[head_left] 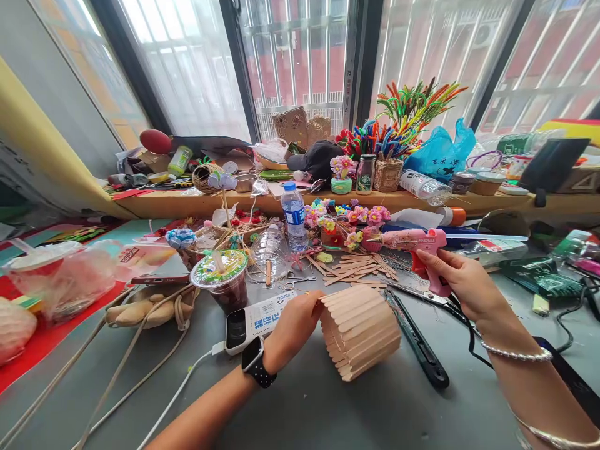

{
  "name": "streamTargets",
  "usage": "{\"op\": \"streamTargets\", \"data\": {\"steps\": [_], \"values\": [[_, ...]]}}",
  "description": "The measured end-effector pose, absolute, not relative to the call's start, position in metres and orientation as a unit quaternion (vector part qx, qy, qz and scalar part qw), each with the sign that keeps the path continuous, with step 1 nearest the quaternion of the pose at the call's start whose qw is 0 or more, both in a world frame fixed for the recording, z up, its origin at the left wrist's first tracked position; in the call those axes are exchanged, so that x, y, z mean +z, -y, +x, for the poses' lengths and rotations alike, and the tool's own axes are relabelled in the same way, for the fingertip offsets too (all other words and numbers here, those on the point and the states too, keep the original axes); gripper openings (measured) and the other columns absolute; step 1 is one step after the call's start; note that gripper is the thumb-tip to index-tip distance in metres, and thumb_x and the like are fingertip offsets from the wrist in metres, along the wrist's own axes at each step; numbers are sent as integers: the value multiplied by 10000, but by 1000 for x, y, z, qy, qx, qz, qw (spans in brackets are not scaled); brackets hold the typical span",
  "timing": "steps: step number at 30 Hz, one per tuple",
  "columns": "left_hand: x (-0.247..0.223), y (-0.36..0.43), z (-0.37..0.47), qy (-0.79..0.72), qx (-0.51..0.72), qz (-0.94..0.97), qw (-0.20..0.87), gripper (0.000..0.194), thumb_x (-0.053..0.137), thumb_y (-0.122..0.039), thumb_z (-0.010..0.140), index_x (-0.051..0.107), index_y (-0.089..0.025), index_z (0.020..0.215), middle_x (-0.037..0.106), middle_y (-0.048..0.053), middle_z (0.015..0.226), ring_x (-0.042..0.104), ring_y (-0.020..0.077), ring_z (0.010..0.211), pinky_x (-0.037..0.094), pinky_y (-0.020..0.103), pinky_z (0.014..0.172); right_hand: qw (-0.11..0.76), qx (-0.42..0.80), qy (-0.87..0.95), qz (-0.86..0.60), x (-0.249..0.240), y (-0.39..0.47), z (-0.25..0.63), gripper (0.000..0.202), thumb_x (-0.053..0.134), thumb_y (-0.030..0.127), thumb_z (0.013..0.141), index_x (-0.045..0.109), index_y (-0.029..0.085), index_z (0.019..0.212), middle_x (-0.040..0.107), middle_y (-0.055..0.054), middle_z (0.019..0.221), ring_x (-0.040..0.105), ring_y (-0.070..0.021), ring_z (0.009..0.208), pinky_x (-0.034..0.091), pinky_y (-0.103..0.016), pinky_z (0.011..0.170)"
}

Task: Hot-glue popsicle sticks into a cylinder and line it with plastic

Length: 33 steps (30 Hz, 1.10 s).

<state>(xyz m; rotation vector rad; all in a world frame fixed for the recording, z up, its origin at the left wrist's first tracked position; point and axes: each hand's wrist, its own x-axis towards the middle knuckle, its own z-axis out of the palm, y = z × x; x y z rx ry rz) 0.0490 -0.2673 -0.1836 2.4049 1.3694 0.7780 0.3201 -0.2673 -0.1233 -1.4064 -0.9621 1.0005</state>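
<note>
My left hand [299, 320], with a watch on the wrist, grips the rim of a round holder made of wooden craft sticks [368, 328]. The holder is tilted on its side, its opening turned to the left. In my right hand [452, 275] is a pink hot glue gun [429, 247], its nozzle pointing left above the loose craft sticks [360, 267]. A clear glue stick [487, 237] pokes out of its back. Under the right hand lie scissors [435, 297], and a dark utility knife [419, 344] rests to the right of the holder.
A lidded drink cup [220, 281], a power bank [255, 322] with a white cable, and a water bottle [293, 215] stand left of centre. Pipe-cleaner flowers [360, 219] lie behind. A beige cord bag [150, 309] sits at left. The wooden sill [210, 205] is crowded with craft supplies.
</note>
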Motion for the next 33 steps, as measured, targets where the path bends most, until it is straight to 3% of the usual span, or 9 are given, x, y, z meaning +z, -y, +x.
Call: {"op": "streamTargets", "data": {"steps": [3,7,11,13,15,20,26,31,33], "values": [[-184,270,50,-482,285,820,121,445,372,-65,762,377,-159,1197,585,84,1043,574,172,926,464,335,810,542,416,408,-606,-126,265,319,355,685,456,554,623,151,726,609,6,566,516,-96,511,340,-182,405],[-162,302,53,-414,284,863,57,673,331,-20,747,53,-144,1347,248,135,1384,199,190,1295,272,393,1030,536,420,408,-608,-131,262,318,348,665,475,569,596,159,699,600,11,577,532,-96,513,374,-184,421],[-141,324,66,-355,236,904,-28,565,377,-151,811,174,-211,1335,252,62,1403,113,233,1317,103,514,1057,529,424,413,-608,-132,261,315,349,651,479,589,586,171,740,605,13,616,549,-98,533,411,-191,462],[-143,319,74,-379,219,898,-41,634,426,-391,819,191,-105,1333,237,151,1398,135,284,1306,173,515,1039,524,424,419,-608,-132,261,314,357,640,487,599,584,170,755,614,1,633,551,-106,534,414,-201,459],[-151,307,78,-405,192,893,-50,676,445,-456,799,249,-54,1306,292,200,1363,210,313,1280,226,531,1011,513,422,429,-612,-132,261,313,377,616,509,615,582,166,768,626,-19,649,554,-119,538,404,-211,444],[-155,287,67,-375,147,915,-31,664,562,-279,746,246,-150,1315,303,114,1378,226,275,1280,213,511,1033,443,405,490,-632,-134,259,317,444,500,584,677,568,174,832,651,-58,760,572,-151,607,387,-231,455],[-139,282,50,-347,92,933,-8,852,620,-153,675,97,-125,1347,227,147,1403,164,250,1301,198,454,1059,381,279,572,-670,-138,257,319,493,281,636,752,462,188,654,476,17,474,411,-100,411,319,-233,406],[-123,276,61,-402,-9,916,4,888,655,-99,599,148,-47,1327,204,219,1391,131,285,1303,214,404,1054,304,142,588,-736,-130,261,313,464,524,649,574,460,198,660,561,-26,587,493,-157,518,355,-260,471],[-114,275,70,-424,-60,904,2,851,633,-82,606,172,-28,1319,226,230,1380,183,305,1287,207,425,1050,257,80,598,-755,-129,263,309,400,533,586,597,461,202,683,588,-43,629,524,-179,551,365,-267,494]]}}
